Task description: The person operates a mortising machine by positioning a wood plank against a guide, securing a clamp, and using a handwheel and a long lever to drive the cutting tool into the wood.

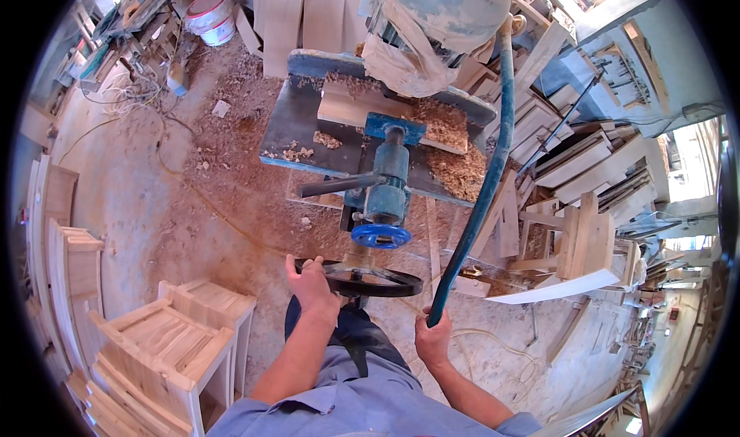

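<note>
My left hand is closed on the left rim of a black handwheel just in front of my body. My right hand grips the lower end of a long blue-green lever, which rises to the machine head. On the dark machine table lies a pale wooden piece, with the pad of a blue-green clamp against its near side. Wood chips cover its right end. A smaller blue handwheel sits below the clamp. Cloth-like wrapping hides the tool above the wood.
Wooden cabinet-like pieces stand close on my left. Stacked boards and frames crowd the right side, beside a wooden stool-like frame. A cable runs across the dusty floor. A white bucket stands at the far left.
</note>
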A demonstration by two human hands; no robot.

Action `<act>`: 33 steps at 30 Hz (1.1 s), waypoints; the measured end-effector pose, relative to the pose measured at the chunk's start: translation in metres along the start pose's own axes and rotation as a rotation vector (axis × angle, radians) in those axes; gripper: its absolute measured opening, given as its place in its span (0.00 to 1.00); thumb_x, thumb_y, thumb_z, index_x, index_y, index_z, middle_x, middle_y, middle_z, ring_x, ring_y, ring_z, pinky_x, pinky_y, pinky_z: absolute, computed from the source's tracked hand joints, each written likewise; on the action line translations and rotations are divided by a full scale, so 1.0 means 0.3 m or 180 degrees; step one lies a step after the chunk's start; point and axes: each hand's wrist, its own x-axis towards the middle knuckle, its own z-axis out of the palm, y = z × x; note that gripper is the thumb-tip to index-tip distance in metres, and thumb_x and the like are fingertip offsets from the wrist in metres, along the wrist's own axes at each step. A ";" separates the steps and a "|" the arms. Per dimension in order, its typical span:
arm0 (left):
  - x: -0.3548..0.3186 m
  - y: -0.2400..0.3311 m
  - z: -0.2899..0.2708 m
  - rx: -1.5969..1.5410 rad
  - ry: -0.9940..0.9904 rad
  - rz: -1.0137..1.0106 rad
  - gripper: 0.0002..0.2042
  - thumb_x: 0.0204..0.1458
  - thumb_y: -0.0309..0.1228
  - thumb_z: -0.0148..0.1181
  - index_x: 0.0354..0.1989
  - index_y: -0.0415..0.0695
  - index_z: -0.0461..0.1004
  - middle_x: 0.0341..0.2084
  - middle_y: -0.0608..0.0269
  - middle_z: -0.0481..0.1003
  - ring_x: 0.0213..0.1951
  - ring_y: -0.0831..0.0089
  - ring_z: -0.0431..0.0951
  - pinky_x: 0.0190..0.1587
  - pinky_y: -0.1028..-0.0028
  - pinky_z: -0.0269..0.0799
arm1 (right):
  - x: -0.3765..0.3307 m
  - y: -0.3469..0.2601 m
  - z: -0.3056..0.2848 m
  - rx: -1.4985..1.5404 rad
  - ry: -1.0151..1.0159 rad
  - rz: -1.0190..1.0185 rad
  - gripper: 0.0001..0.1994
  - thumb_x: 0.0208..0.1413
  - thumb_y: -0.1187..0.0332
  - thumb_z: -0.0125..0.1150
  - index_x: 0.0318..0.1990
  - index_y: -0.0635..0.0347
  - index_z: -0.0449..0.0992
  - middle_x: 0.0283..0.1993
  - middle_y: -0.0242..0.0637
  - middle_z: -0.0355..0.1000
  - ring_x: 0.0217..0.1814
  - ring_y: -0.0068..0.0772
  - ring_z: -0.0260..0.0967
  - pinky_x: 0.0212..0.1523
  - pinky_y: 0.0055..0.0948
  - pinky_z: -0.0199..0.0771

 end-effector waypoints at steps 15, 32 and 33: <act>0.364 -0.409 -0.266 -0.1020 -0.0412 -0.0063 0.19 0.59 0.45 0.53 0.47 0.41 0.71 0.38 0.53 0.75 0.43 0.56 0.77 0.53 0.57 0.75 | 0.038 0.066 -0.109 0.0005 -0.0119 0.0127 0.09 0.54 0.77 0.62 0.41 0.63 0.71 0.24 0.28 0.64 0.23 0.19 0.62 0.24 0.25 0.63; 0.245 -0.401 -0.230 0.0987 -0.2550 -0.0792 0.16 0.53 0.32 0.63 0.48 0.38 0.78 0.41 0.56 0.80 0.46 0.66 0.80 0.51 0.71 0.73 | 0.034 0.101 -0.109 0.0217 -0.0165 0.0543 0.10 0.53 0.74 0.64 0.42 0.63 0.72 0.24 0.33 0.67 0.25 0.26 0.64 0.30 0.30 0.67; 0.294 -0.404 -0.253 0.0648 -0.2484 -0.1043 0.16 0.54 0.33 0.64 0.49 0.39 0.78 0.41 0.57 0.80 0.46 0.66 0.80 0.51 0.70 0.74 | 0.039 0.087 -0.109 0.0176 -0.0178 0.0490 0.10 0.53 0.74 0.64 0.41 0.63 0.72 0.24 0.33 0.66 0.25 0.26 0.64 0.30 0.30 0.67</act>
